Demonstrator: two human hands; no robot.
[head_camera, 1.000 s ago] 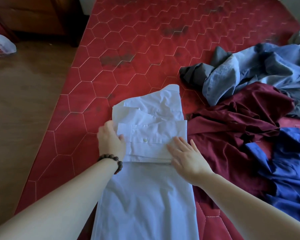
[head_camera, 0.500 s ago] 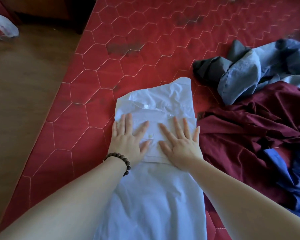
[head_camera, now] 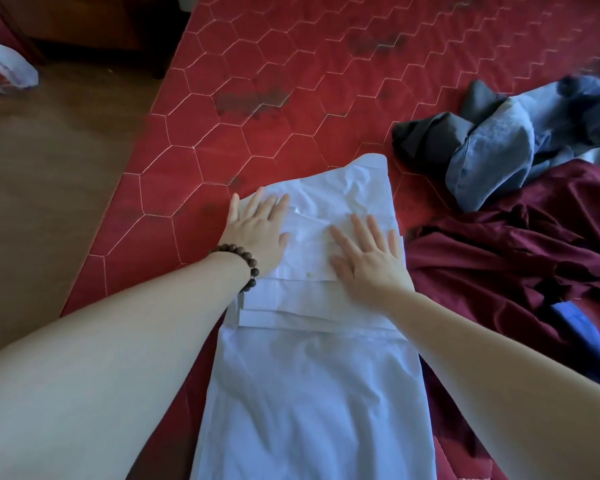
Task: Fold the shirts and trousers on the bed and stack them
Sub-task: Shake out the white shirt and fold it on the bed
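Head view, bed: red quilted mattress (head_camera: 291, 81) with pale hexagon stitching and a few dark smudges, running from the near edge to the far end; brown wooden floor (head_camera: 49, 161) to its left.
White shirt: long white cotton shirt (head_camera: 312, 393) lying flat on the near part of the mattress, sides folded in to a narrow strip, its far end doubled back into layered folds with a small button showing.
Unfolded pile: dark maroon garment (head_camera: 506, 265) touching the shirt's right edge; crumpled grey-blue shirt (head_camera: 492, 161) beyond it; a bright blue cloth (head_camera: 575, 327) at the right edge, partly hidden by the right arm.
Left hand: left hand (head_camera: 257, 230) flat, fingers straight and spread, pressing the far-left corner of the folded part; it grips nothing. A brown beaded bracelet (head_camera: 246, 268) circles the wrist.
Right hand: right hand (head_camera: 368, 254) also flat with fingers spread, palm down on the right side of the same fold, holding nothing.
Risk: the layered edges look slightly uneven, so I judge the next fold could come out skewed, and the stack may spring open once the palms lift.
In the way: the maroon garment crowds the right edge and could be caught into the fold.
Small things: plastic bag (head_camera: 4, 69) on the floor, far left.
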